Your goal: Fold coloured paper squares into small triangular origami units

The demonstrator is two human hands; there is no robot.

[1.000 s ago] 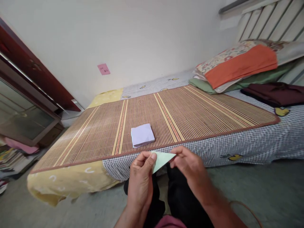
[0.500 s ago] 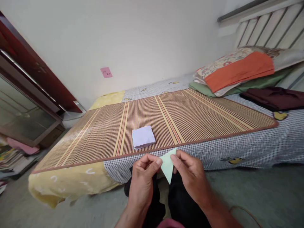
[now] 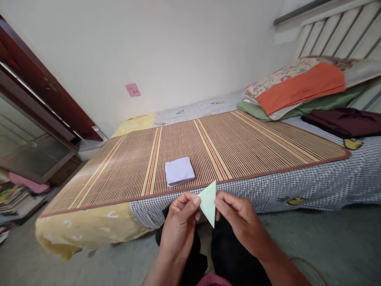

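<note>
Near the front edge of the bed (image 3: 256, 194), the folded green paper (image 3: 208, 201) is between both hands. The left hand (image 3: 181, 217) pinches its left corner; the right hand (image 3: 240, 217) holds narrowly its right edge. Half a second ago, the right thumb covered more of the paper and this edge leaned; now it stands almost upright. The pale paper stack (image 3: 180, 171) stays on the striped mat (image 3: 253, 139).

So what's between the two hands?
A green paper triangle is between the left hand and the right hand. The head view shows it.
</note>
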